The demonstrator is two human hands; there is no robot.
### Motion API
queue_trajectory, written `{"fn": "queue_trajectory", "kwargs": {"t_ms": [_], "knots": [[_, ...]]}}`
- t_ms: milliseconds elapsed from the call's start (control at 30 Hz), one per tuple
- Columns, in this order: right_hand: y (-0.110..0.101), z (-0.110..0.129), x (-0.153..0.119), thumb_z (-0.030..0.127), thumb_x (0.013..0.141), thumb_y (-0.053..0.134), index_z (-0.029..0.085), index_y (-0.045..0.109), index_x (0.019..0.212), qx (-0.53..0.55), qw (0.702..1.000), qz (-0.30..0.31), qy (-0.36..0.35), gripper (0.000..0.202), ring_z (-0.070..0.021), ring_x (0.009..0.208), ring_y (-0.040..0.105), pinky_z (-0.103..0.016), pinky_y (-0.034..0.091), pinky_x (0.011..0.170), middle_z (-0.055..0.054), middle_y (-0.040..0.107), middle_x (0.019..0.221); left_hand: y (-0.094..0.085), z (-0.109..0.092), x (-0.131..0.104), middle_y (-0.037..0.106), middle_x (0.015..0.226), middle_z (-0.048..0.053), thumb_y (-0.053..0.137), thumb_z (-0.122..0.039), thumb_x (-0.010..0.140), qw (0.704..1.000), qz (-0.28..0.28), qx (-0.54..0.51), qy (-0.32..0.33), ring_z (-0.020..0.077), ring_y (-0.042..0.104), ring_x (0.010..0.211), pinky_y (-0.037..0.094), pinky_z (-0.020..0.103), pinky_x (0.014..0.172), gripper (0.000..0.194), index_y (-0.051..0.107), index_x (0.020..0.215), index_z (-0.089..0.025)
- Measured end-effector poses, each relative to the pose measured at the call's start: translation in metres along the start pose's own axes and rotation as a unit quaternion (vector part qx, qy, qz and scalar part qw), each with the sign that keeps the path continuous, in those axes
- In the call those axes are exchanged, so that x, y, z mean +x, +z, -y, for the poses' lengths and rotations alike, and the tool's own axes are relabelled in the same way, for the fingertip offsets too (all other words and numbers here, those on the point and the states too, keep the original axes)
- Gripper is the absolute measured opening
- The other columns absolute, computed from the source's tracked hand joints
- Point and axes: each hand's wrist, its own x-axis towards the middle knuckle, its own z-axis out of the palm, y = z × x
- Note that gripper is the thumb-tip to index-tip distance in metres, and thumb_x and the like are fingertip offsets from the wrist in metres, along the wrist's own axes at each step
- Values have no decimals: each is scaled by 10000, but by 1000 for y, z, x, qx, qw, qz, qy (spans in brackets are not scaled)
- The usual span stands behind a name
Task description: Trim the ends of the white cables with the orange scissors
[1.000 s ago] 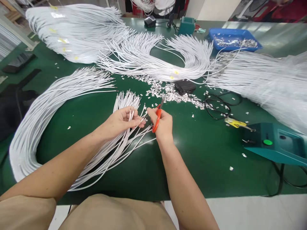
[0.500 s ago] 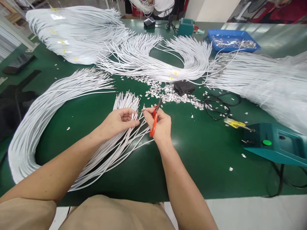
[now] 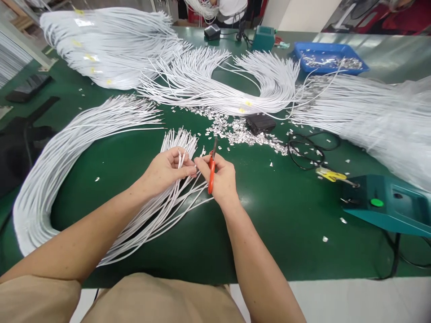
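My left hand (image 3: 170, 168) is closed around a few white cables, whose tips stick up above its fingers. Close beside it on the right, my right hand (image 3: 220, 177) holds red-handled scissors (image 3: 212, 172) against the palm, blades pointing away from me. Its thumb and index finger meet near my left fingertips; what is between them is too small to tell. A loose bunch of white cables (image 3: 148, 226) runs under my left hand. Behind the hands, small silvery pieces (image 3: 235, 130) are strewn on the green table (image 3: 269, 251).
White cable bundles (image 3: 111, 49) lie at the back and left. A black block (image 3: 260, 123) sits among the silvery pieces. On the right are a teal device (image 3: 387, 202) with a yellow clip (image 3: 331, 174) and a black cord. A blue tray (image 3: 330, 67) stands behind. A person (image 3: 232, 9) is beyond the table.
My right hand and the scissors have shifted slightly left, and the scissors are more upright. The cable tips in my left hand have moved a little left and up.
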Motion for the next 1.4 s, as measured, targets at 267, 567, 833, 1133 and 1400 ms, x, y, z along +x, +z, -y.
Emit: {"fn": "queue_trajectory", "kwargs": {"t_ms": [267, 567, 833, 1133, 1400], "knots": [[-5, -1, 3, 486, 728, 671, 174, 639, 636, 21, 998, 28, 57, 327, -113, 595, 476, -255, 395, 617, 24, 563, 610, -1, 7, 1, 674, 892, 0, 791, -284, 678, 997, -25, -64, 25, 116, 652, 713, 496, 225, 635, 271, 584, 818, -181], [-13, -11, 7, 390, 759, 622, 203, 583, 644, -330, 941, 66, -23, 222, -123, 593, 445, -258, 300, 553, -3, 593, 697, -4, 7, 4, 686, 827, 5, 772, -303, 690, 997, -28, -68, 32, 136, 675, 682, 503, 255, 660, 295, 515, 773, -184], [-12, -10, 6, 359, 826, 568, 197, 546, 608, -418, 901, 88, -74, 273, -123, 590, 422, -276, 259, 567, -14, 570, 695, -5, 9, 3, 687, 840, -4, 744, -272, 725, 997, -23, -50, 51, 139, 685, 703, 529, 271, 705, 258, 511, 795, -188], [-10, -11, 4, 349, 838, 560, 196, 540, 598, -413, 904, 88, -66, 286, -128, 619, 450, -273, 251, 550, -28, 588, 730, -5, 5, 4, 689, 755, 3, 767, -279, 679, 998, -43, 3, 49, 171, 694, 727, 544, 284, 699, 265, 532, 761, -189], [-14, -3, 7, 361, 742, 654, 193, 646, 696, -140, 988, 58, 8, 174, -132, 640, 512, -271, 374, 624, 3, 620, 701, -3, 5, 3, 705, 757, 1, 764, -269, 681, 997, -54, 10, 50, 164, 696, 705, 543, 283, 691, 291, 495, 765, -198]]}}
